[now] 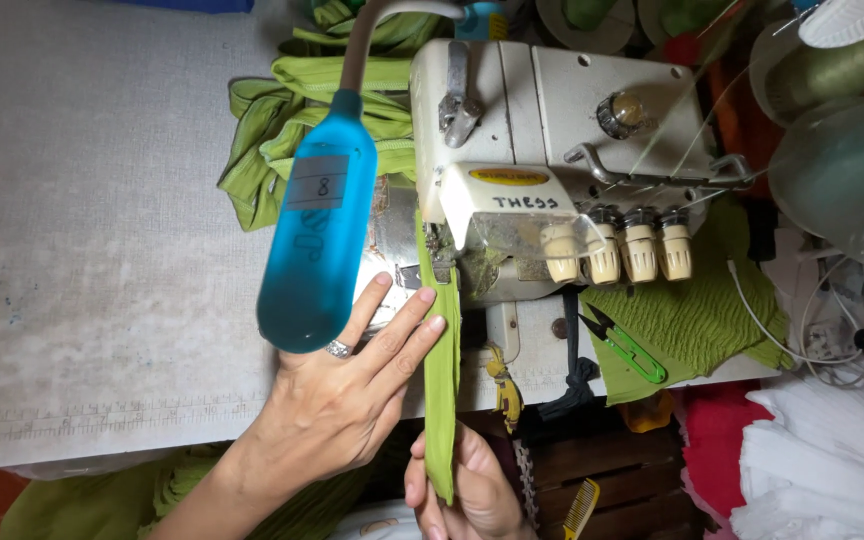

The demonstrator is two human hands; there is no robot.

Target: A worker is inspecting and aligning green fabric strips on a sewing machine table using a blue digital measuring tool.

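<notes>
Green folded fabric strip [441, 340] is feeding under cream overlock sewing machine [552, 130]; left hand [352, 400], fingers apart, is pressing it flat for guidance; right hand [472, 490] is pinching its tail taut.

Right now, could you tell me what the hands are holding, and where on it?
The right hand grips the lower end of a green fabric strip; the left hand presses its fingers against the strip's side.

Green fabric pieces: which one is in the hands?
The narrow green strip, running from the sewing machine toward the table edge. The left hand presses it flat; the right hand holds its lower end.
</notes>
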